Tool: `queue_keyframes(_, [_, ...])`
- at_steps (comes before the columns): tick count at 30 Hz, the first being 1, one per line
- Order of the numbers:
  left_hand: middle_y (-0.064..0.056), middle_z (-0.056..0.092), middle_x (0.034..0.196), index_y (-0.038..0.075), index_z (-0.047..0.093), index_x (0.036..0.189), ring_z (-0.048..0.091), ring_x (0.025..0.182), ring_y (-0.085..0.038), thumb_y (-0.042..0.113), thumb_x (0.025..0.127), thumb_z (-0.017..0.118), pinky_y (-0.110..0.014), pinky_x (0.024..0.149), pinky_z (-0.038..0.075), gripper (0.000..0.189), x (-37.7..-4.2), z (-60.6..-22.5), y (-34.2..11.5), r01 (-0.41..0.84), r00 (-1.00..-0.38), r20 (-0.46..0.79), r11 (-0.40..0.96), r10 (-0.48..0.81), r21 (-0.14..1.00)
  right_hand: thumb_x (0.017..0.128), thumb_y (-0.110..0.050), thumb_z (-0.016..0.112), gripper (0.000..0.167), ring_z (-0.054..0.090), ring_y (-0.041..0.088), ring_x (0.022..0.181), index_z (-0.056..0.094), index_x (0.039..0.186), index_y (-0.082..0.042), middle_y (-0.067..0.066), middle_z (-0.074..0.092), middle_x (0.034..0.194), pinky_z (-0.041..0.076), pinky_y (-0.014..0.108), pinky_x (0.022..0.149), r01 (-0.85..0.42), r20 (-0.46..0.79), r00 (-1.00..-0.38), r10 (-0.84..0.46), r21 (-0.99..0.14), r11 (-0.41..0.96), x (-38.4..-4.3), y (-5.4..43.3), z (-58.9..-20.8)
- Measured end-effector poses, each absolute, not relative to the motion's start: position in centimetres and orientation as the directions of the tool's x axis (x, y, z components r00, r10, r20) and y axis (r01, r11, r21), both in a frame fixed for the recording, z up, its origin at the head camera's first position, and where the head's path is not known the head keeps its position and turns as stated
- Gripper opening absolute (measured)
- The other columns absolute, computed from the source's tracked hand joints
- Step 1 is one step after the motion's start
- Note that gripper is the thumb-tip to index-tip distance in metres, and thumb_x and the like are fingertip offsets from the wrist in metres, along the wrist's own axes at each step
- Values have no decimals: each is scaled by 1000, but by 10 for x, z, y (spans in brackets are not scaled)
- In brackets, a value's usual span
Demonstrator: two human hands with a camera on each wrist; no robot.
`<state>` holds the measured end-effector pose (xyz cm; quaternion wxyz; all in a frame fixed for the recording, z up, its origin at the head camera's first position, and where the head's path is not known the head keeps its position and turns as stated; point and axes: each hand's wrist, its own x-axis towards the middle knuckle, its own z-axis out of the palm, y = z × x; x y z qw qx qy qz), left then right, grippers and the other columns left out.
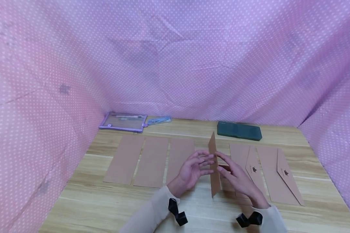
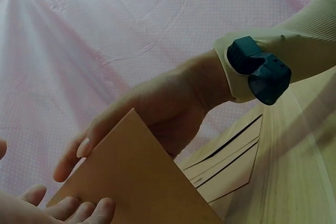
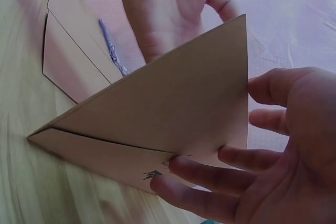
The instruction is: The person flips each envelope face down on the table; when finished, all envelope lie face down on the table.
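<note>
A brown paper envelope (image 1: 214,178) stands on edge between the two hands, nearly edge-on in the head view. My left hand (image 1: 191,170) touches its left face with fairly straight, spread fingers, and the fingertips (image 2: 105,211) press that face. From the other side my right hand (image 1: 240,181) meets it with extended fingers and thumb. In the right wrist view, those fingers (image 3: 210,174) touch the flap side, which bears a small dark print (image 3: 152,173). The envelope's lower part hangs close over the table.
Three plain brown envelopes (image 1: 123,158) lie in a row at left. At right are two envelopes (image 1: 283,184) with flaps and crown prints showing. Behind sit a purple-edged mesh pouch (image 1: 123,122), a small blue packet (image 1: 158,120) and a dark green case (image 1: 239,130). Pink dotted cloth surrounds the wooden table.
</note>
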<state>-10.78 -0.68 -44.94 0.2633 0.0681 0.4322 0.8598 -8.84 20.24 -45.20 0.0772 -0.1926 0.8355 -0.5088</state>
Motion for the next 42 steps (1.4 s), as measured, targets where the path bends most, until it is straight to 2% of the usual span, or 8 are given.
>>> queue_keyframes(10, [1,69,125,15,55,119,59,115,-19,14,98,41,-39,92,55,25,-109,-465,-1,-420,-849,-163,-455,502,785,106,-19,46,50,58,54,120,34,153,-3,31,30,158,62,37,79,-208,52,-928,-368,-893,400,-87,207,-452])
queue_keyframes(22, [-21,56,142,15,56,115,58,113,-21,17,95,46,-40,92,53,23,-113,-479,3,-437,-854,-234,-400,464,806,105,-21,50,50,61,50,118,37,151,-5,30,32,158,59,31,80,-166,27,-953,-301,-880,445,-85,211,-450])
queue_keyframes(27, [-19,58,139,16,56,114,58,112,-19,17,94,47,-40,91,52,22,-115,-482,3,-444,-852,-243,-393,464,805,104,-19,52,50,62,51,117,39,150,-3,29,35,157,59,31,84,-176,39,-955,-294,-871,459,-84,213,-449])
queue_keyframes(31, [-13,62,134,16,56,112,57,111,-19,16,94,46,-39,90,52,21,-116,-483,3,-452,-851,-255,-392,459,801,102,-15,55,50,62,47,119,42,147,0,29,38,155,55,19,86,-195,63,-957,-285,-864,464,-84,216,-452])
queue_keyframes(34, [-13,61,133,16,57,112,57,111,-20,16,94,46,-39,89,52,21,-116,-484,3,-453,-853,-262,-390,451,802,101,-13,57,49,59,44,122,44,146,3,28,42,153,51,12,85,-172,55,-966,-251,-863,476,-86,218,-455])
queue_keyframes(36, [-16,60,135,15,56,113,57,111,-20,16,93,46,-38,88,52,22,-116,-485,3,-455,-853,-269,-386,446,803,101,-13,57,50,57,43,125,44,146,5,29,44,152,52,13,87,-140,33,-974,-222,-862,486,-88,220,-457])
queue_keyframes(39, [-19,57,138,13,56,114,56,111,-21,16,93,46,-38,88,52,24,-116,-486,4,-457,-854,-275,-382,442,803,102,-13,55,51,55,45,129,42,147,8,30,43,152,56,22,90,-70,-22,-984,-177,-867,493,-90,222,-459])
queue_keyframes(42, [-19,57,137,12,56,115,56,112,-22,17,93,47,-38,88,52,24,-116,-486,4,-457,-855,-276,-384,439,803,103,-16,54,51,56,43,129,42,147,7,28,41,154,57,23,89,10,-81,-989,-125,-873,488,-91,224,-460])
